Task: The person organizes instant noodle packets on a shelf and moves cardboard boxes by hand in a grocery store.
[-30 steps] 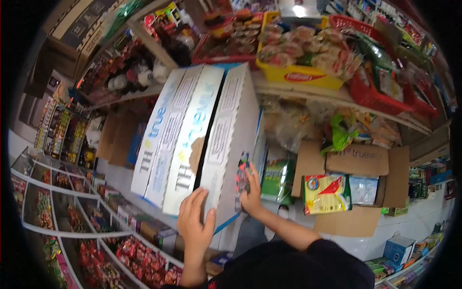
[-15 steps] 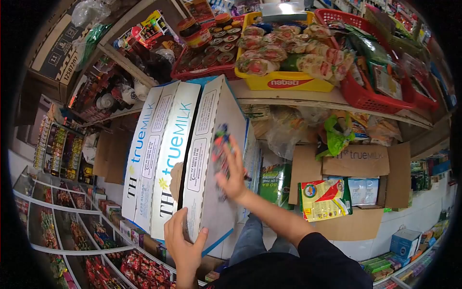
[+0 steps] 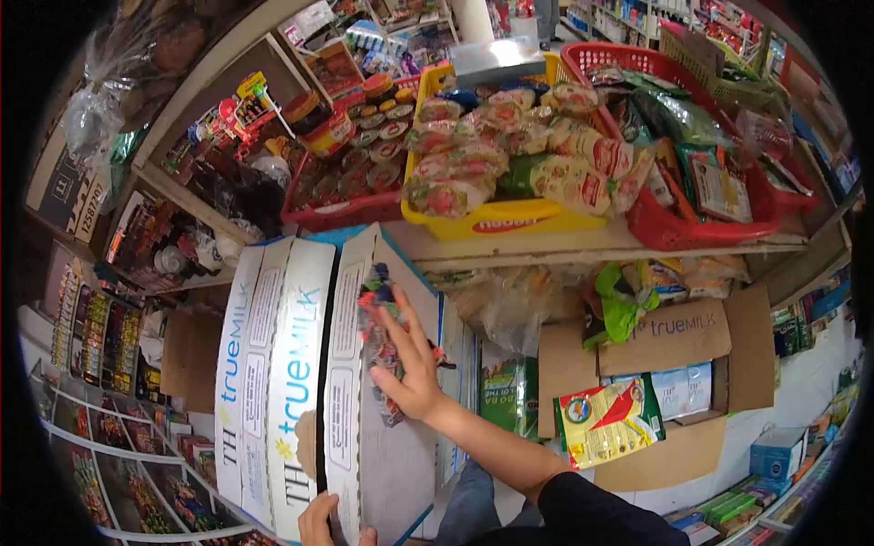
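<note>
White TH true MILK cartons (image 3: 296, 364) stand side by side in front of me, and one has a torn brown patch near its lower end. My right hand (image 3: 411, 369) presses a crumpled dark, red and green cloth (image 3: 381, 346) against the broad pale side of the nearest carton (image 3: 401, 473). The fingers of that hand are spread over the cloth. My left hand (image 3: 330, 521) rests at the lower end of the cartons, its fingers apart and nothing seen in it; its lower part is cut off by the frame edge.
On the shelf above are a yellow basket (image 3: 492, 221) of packets, a red basket (image 3: 674, 235) and a red tray of jars (image 3: 341, 213). At the right, an open cardboard box (image 3: 751, 355) holds packs, with a yellow-green packet (image 3: 610, 423) at its front. Lower left are racks of snacks.
The view has shifted, so the cartons appear lower and further left. My right hand and the cloth remain on the carton side. Less of my left hand is in view.
</note>
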A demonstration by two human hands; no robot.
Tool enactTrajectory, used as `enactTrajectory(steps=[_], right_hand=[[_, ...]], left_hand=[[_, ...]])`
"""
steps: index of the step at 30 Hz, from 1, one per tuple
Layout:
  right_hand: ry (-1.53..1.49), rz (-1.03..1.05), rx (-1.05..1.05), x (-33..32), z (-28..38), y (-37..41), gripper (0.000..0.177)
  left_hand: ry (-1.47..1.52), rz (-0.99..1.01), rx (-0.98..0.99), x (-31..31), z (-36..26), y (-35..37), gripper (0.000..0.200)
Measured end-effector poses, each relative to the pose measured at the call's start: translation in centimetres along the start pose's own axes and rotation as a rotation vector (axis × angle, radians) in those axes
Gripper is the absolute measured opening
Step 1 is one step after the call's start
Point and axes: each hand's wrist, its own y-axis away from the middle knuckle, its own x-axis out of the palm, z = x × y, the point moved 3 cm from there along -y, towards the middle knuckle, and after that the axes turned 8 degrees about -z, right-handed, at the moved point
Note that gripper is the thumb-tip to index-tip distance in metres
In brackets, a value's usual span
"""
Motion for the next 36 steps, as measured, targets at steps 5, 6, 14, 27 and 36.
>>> enactTrajectory(steps=[5, 6, 14, 27, 36], right_hand=[[0.044, -0.048, 0.071, -0.4, -4.3, -2.6, 0.065], [0.054, -0.045, 0.069, -0.7, -5.0, -2.2, 0.065], [0.093, -0.154, 0.39, -2.2, -7.9, 5.9, 0.058], [-0.082, 0.208, -0.236, 1.1, 5.1, -5.7, 0.055], [-0.591, 0.403, 0.105, 1.0, 15.6, -10.4, 0.032]], left_hand=[[0.045, 0.003, 0.001, 0.0, 0.7, -0.1, 0.05], [0.044, 0.012, 0.007, 0.0, 0.8, -0.2, 0.051], [0.025, 0.045, 0.059, 0.0, 1.7, -0.1, 0.053], [0.039, 0.033, 0.035, -0.5, 0.8, -0.4, 0.051], [0.183, -0.227, -0.034, 0.2, 1.3, 0.4, 0.037]])
